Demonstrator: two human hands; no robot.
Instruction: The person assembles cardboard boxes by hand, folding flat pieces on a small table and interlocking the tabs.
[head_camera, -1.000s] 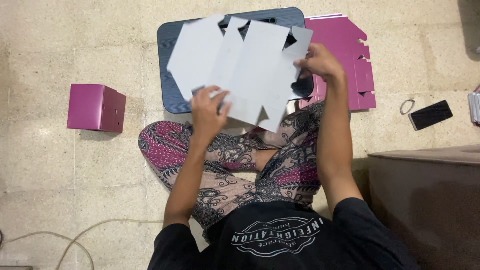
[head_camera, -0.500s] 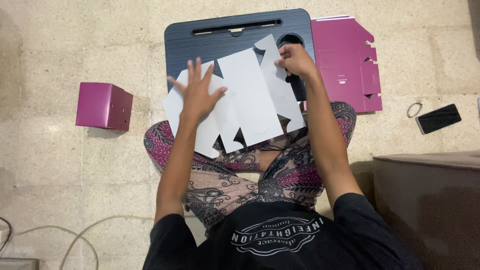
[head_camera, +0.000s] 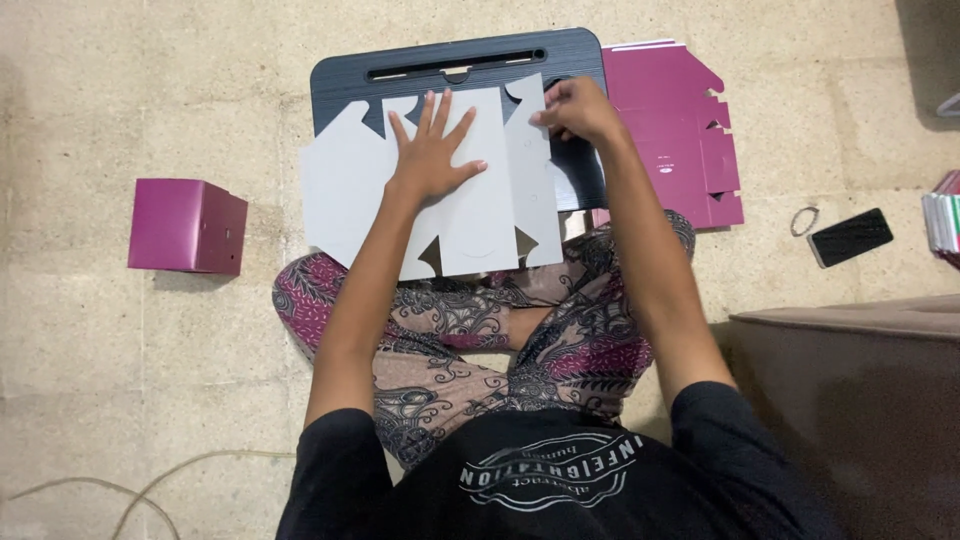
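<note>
A flat, unfolded box blank (head_camera: 345, 190), white side up, lies across a dark lap tray (head_camera: 350, 85) and my crossed legs. My left hand (head_camera: 432, 150) presses flat on the middle panel with fingers spread. My right hand (head_camera: 578, 108) pinches the blank's right edge flap near the tray's right side. The tray has a long slot along its far edge.
A folded magenta box (head_camera: 187, 226) stands on the floor to the left. Flat magenta blanks (head_camera: 680, 130) lie stacked right of the tray. A black phone (head_camera: 850, 237) and a small ring (head_camera: 804, 220) rest further right. A brown low surface (head_camera: 860, 400) sits at lower right; a cable (head_camera: 150, 480) at lower left.
The white blank came down from being held up in the air and now lies flat on the tray. My left hand went from gripping its edge to pressing on its centre.
</note>
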